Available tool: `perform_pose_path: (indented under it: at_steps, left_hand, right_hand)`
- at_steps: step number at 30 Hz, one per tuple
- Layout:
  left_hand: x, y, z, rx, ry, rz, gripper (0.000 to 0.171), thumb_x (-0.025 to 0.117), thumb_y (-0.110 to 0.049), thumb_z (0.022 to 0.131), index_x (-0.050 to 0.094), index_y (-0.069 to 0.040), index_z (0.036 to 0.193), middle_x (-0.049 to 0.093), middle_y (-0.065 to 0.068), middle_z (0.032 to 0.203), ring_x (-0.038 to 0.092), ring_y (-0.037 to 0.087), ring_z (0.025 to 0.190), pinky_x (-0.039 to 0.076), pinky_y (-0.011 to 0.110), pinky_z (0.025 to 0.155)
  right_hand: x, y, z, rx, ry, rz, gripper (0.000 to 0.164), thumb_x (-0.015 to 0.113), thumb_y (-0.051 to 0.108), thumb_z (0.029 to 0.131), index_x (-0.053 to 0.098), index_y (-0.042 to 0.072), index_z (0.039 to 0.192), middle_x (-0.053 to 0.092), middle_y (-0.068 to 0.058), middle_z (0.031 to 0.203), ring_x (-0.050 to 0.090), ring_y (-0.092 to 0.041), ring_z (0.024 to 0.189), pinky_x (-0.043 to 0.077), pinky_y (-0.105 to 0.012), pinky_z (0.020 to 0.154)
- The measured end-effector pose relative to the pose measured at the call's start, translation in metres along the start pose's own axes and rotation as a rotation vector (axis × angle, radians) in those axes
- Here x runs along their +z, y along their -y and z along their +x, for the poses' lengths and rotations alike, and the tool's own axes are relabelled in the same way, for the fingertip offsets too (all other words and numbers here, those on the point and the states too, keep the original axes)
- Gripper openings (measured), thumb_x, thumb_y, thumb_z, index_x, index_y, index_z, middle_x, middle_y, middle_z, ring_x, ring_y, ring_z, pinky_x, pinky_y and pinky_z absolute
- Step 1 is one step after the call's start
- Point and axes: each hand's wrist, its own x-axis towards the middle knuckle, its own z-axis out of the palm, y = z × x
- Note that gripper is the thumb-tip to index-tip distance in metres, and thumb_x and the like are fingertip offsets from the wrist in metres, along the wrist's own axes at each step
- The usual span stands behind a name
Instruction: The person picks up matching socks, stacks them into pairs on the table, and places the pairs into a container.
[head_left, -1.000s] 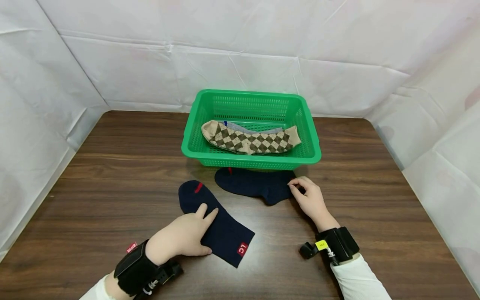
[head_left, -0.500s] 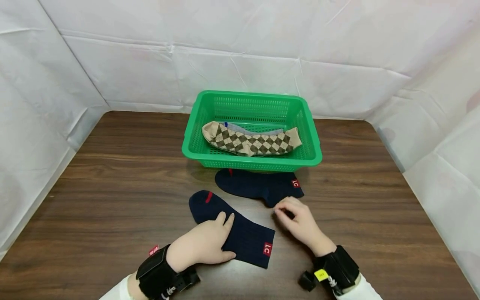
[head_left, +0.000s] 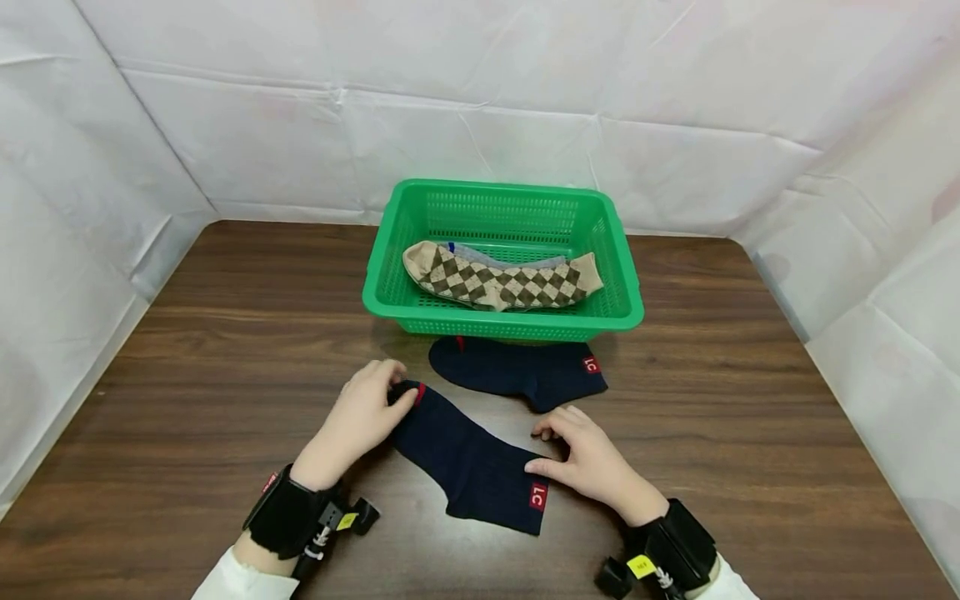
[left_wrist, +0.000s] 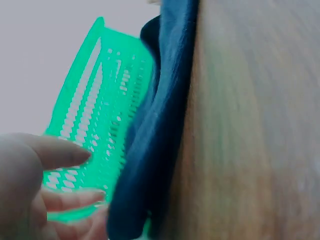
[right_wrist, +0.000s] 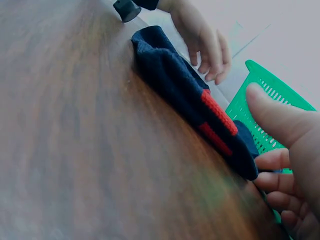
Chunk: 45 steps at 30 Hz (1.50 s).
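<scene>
A navy sock (head_left: 480, 458) with a red toe mark and a red LC label at its cuff lies flat on the table. My left hand (head_left: 365, 408) is at its toe, the thumb over the toe edge; the left wrist view shows thumb and fingers apart beside the fabric. At the cuff end is my right hand (head_left: 585, 458), thumb tip by the cuff's upper corner. In the right wrist view the thumb stands away from the loosely bent fingers, whose tips reach the cuff edge. Just behind lies a matching navy sock (head_left: 517, 367), its cuff to the right.
A green perforated basket (head_left: 502, 325) stands at the back of the wooden table, close behind the second navy sock. Inside lie a beige and brown argyle sock (head_left: 517, 287) and a grey sock (head_left: 480, 257). White sheeting (head_left: 480, 142) rises behind and at both sides.
The nearer sock has shifted right beneath my left hand. That hand then moved from its middle to the toe. My right hand left the far sock's cuff and came to the nearer cuff, spreading its thumb.
</scene>
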Motion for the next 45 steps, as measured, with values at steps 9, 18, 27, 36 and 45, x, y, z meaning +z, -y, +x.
perform_pose_path:
  at_steps: [9, 18, 27, 36, 45]
  left_hand:
    - [0.007, 0.016, 0.003, -0.166, 0.146, -0.058, 0.025, 0.059, -0.026, 0.092, 0.064, -0.003, 0.103, 0.055, 0.016, 0.110, 0.047, 0.037, 0.106, 0.033, 0.053, 0.087]
    - [0.021, 0.015, -0.001, -0.053, 0.151, -0.097, 0.014, 0.067, -0.024, 0.088, 0.065, -0.010, 0.085, 0.049, 0.008, 0.102, 0.040, 0.027, 0.093, 0.025, 0.046, 0.079]
    - [0.027, 0.014, -0.004, 0.037, 0.144, -0.169, 0.022, 0.069, -0.026, 0.086, 0.054, -0.018, 0.072, 0.052, -0.001, 0.096, 0.038, 0.019, 0.087, 0.018, 0.038, 0.074]
    - [0.031, 0.013, -0.006, 0.026, 0.105, -0.177, 0.008, 0.067, -0.023, 0.088, 0.063, -0.019, 0.082, 0.052, -0.002, 0.097, 0.040, 0.019, 0.088, 0.018, 0.039, 0.076]
    - [0.036, 0.010, -0.008, 0.009, 0.069, -0.142, 0.011, 0.070, -0.027, 0.086, 0.062, -0.022, 0.079, 0.045, 0.006, 0.111, 0.037, 0.026, 0.094, 0.018, 0.041, 0.078]
  right_hand:
    - [0.002, -0.001, -0.001, -0.081, 0.020, -0.091, 0.041, 0.085, 0.042, 0.063, 0.053, 0.019, 0.077, 0.046, 0.009, 0.082, 0.037, -0.005, 0.080, 0.032, -0.023, 0.071]
    - [-0.007, -0.006, 0.000, -0.085, 0.091, 0.088, 0.045, 0.082, 0.017, 0.070, 0.038, 0.015, 0.063, 0.040, 0.009, 0.070, 0.032, -0.002, 0.070, 0.027, -0.021, 0.067]
    - [-0.019, -0.013, -0.003, 0.313, -0.050, 0.349, 0.016, 0.066, 0.001, 0.086, 0.051, 0.009, 0.088, 0.054, -0.001, 0.088, 0.045, -0.002, 0.061, 0.040, -0.022, 0.056]
    - [-0.023, -0.023, -0.005, 0.250, -0.127, 0.022, 0.025, 0.076, 0.008, 0.078, 0.062, 0.012, 0.098, 0.067, -0.002, 0.089, 0.028, 0.002, 0.052, 0.031, -0.021, 0.050]
    - [-0.032, -0.026, -0.005, 0.352, -0.110, -0.127, 0.041, 0.086, 0.018, 0.067, 0.064, 0.010, 0.102, 0.052, 0.004, 0.067, 0.043, -0.005, 0.058, 0.037, -0.023, 0.053]
